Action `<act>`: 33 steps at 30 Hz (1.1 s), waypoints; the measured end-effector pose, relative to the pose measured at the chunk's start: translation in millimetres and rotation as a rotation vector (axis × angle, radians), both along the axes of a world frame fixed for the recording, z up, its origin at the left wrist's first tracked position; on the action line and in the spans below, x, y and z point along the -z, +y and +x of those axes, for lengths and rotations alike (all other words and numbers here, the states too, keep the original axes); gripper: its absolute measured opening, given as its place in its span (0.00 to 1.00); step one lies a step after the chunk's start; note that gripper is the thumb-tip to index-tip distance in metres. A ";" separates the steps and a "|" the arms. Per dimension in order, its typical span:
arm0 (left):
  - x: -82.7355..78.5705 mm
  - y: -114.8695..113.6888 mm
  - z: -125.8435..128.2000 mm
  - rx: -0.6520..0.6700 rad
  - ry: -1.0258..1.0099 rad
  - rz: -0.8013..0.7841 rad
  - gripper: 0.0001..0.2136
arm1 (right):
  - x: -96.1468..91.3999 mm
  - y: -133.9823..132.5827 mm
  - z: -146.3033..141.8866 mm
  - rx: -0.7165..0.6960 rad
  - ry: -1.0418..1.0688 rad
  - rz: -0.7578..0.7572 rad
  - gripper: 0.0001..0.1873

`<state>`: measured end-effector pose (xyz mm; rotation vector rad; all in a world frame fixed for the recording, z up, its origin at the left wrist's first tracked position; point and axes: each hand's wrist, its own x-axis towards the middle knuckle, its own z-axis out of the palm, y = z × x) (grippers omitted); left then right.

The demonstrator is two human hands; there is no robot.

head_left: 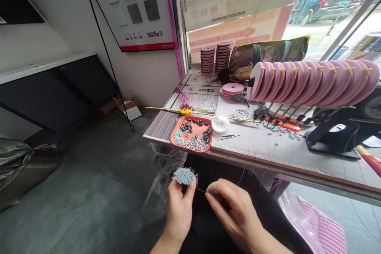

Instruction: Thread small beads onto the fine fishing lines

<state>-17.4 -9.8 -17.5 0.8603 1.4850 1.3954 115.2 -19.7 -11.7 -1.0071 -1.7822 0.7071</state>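
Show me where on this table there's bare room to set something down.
Two patches: the table's wood-grain left corner, beside the orange tray; and the white front strip, between the thin metal tools and the black stand. Crowded: beneath the row of pink discs, where scattered beads lie.

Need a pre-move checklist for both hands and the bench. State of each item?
1. Left hand grip on blue-grey bundle: ok, held between thumb and fingers.
2. Right hand grip on purple thread: ok, appears pinched at the fingertips.
3. Thread slack-free: not ok, it bends between the hands.
4. Orange tray supported: ok, on the table near its front edge.
5. Loose grey beads contained: not ok, scattered on the table.
6. Clear plastic clear of the bundle: cannot tell, depth unclear.
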 end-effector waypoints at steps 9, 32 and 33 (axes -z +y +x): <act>2.3 -10.3 -8.1 0.056 0.303 0.176 0.12 | 2.6 3.8 1.2 0.120 0.012 -0.041 0.08; -24.8 -6.1 -3.5 0.204 -0.571 -0.062 0.07 | -7.7 4.8 -1.2 -0.012 -0.372 0.190 0.15; -30.5 -2.2 -4.0 0.222 -0.680 -0.095 0.06 | -8.4 4.0 -1.8 -0.045 -0.401 0.205 0.15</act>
